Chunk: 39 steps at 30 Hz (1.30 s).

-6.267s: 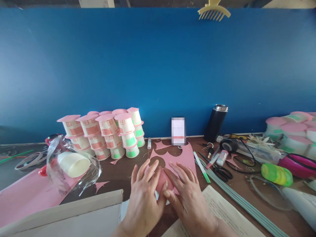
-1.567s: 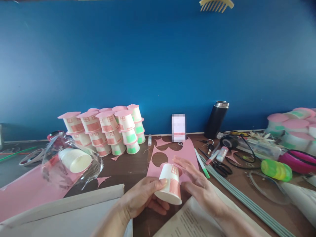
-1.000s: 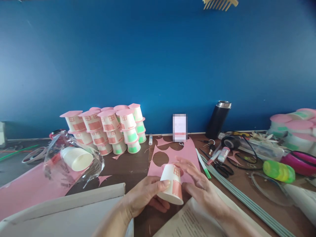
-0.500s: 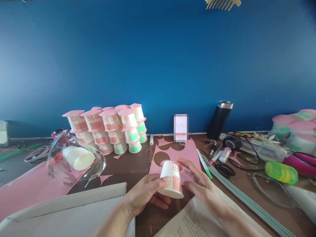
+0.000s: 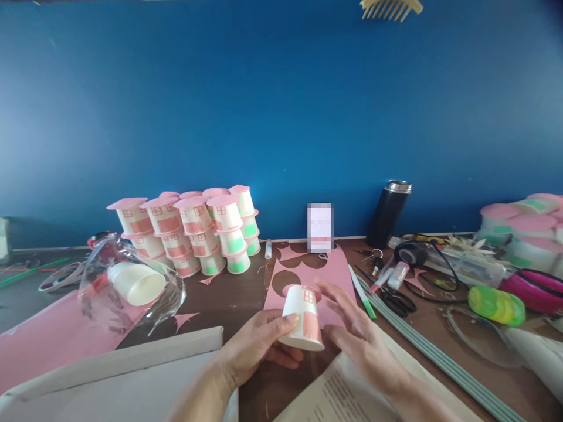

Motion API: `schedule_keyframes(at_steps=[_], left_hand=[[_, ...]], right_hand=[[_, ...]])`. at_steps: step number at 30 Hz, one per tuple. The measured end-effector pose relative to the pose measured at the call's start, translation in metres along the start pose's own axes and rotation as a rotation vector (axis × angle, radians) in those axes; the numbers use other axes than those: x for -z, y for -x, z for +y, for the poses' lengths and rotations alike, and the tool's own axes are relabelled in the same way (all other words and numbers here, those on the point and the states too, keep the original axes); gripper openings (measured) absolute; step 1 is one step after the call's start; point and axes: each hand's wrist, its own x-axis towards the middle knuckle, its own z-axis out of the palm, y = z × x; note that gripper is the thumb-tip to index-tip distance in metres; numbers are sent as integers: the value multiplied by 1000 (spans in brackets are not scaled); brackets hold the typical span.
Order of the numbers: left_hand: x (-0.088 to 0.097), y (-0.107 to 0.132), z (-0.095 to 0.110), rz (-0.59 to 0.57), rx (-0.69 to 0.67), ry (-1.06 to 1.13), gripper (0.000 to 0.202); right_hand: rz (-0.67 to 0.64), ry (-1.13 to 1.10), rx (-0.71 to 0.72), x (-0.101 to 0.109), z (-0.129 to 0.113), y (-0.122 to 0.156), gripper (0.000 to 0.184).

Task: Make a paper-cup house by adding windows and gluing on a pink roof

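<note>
My left hand (image 5: pixel 253 343) is closed round a white paper cup (image 5: pixel 294 328), thumb in front and fingers beneath. The cup is upside down and slightly tilted, with a red window and a red door drawn on its side. A pink paper piece shows at its top. My right hand (image 5: pixel 358 337) is at the cup's right, its fingers apart and curved toward it. Whether its fingertips touch the pink piece I cannot tell. Behind the cup lies a pink paper sheet (image 5: pixel 319 278) with round holes cut in it.
Stacked decorated cups (image 5: pixel 193 231) stand back left. Plain cups in a plastic bag (image 5: pixel 147 287) lie nearer. A black bottle (image 5: pixel 387 217), scissors (image 5: pixel 398 300), a green marker (image 5: pixel 363 293) and grey rods (image 5: pixel 431 346) are at right. A white box (image 5: pixel 109 381) is front left.
The whole view has shifted slightly, so things appear a little further left. My left hand keeps its hold on the cup, and my right hand stays beside it.
</note>
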Motion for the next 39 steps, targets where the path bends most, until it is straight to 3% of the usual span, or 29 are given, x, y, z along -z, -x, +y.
schedule_keyframes(at_steps=[8, 20, 26, 30, 35, 39], left_hand=[[0, 1, 1, 54, -22, -80, 47], [0, 1, 1, 66, -65, -111, 46], [2, -1, -1, 90, -75, 26, 42], [4, -1, -3, 45, -86, 153, 36], [5, -2, -7, -71, -65, 279, 40], [6, -3, -9, -82, -55, 369, 46]], right_hand=[[134, 289, 263, 1, -2, 4, 49], [92, 410, 333, -3, -2, 3, 58], [140, 357, 294, -3, -3, 3, 49], [157, 201, 178, -1, -3, 2, 51], [76, -113, -68, 3, -5, 1, 46], [11, -215, -113, 1, -9, 1, 47]])
